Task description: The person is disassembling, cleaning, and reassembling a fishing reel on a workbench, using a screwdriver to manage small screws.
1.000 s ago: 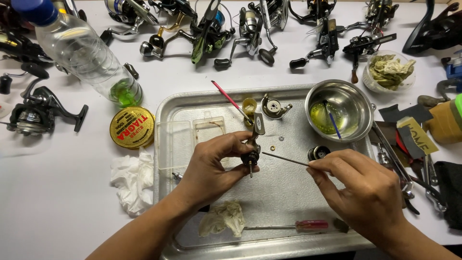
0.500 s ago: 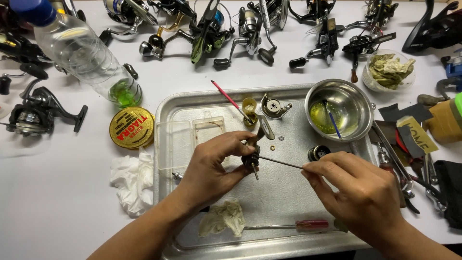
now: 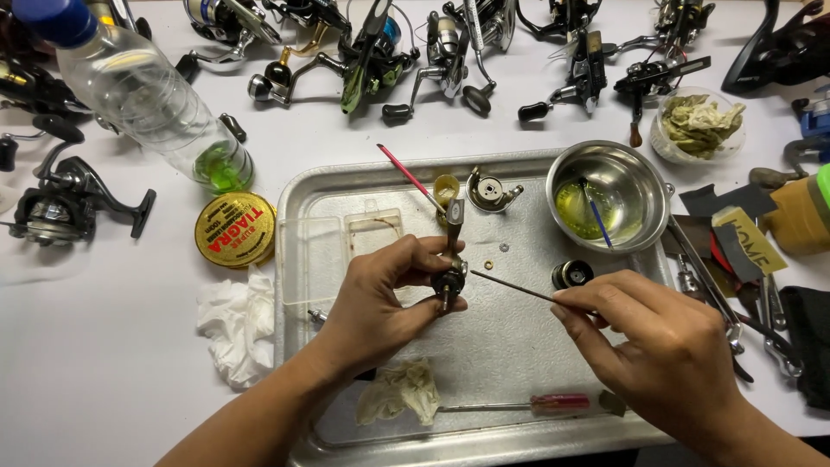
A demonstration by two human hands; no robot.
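Observation:
My left hand (image 3: 380, 298) pinches a small black reel part (image 3: 448, 278) with a grey stem pointing up, held over the metal tray (image 3: 298, 199). My right hand (image 3: 666, 346) grips a thin dark metal rod (image 3: 510, 287) whose tip ends just right of the reel part, not touching it. A second round black part (image 3: 571, 274) lies on the tray between the hands. Tiny washers (image 3: 495, 256) rest above the rod.
A steel bowl (image 3: 635, 164) with yellow-green liquid and a blue brush sits at the tray's right. On the tray: a red-handled screwdriver (image 3: 536, 403), a stained rag (image 3: 399, 391), a clear box. A bottle (image 3: 147, 95), yellow tin (image 3: 234, 228), tissue, several fishing reels and hand tools surround it.
My right hand has drawn the rod a little to the right, away from the reel part. My left hand has stayed nearly still with the part.

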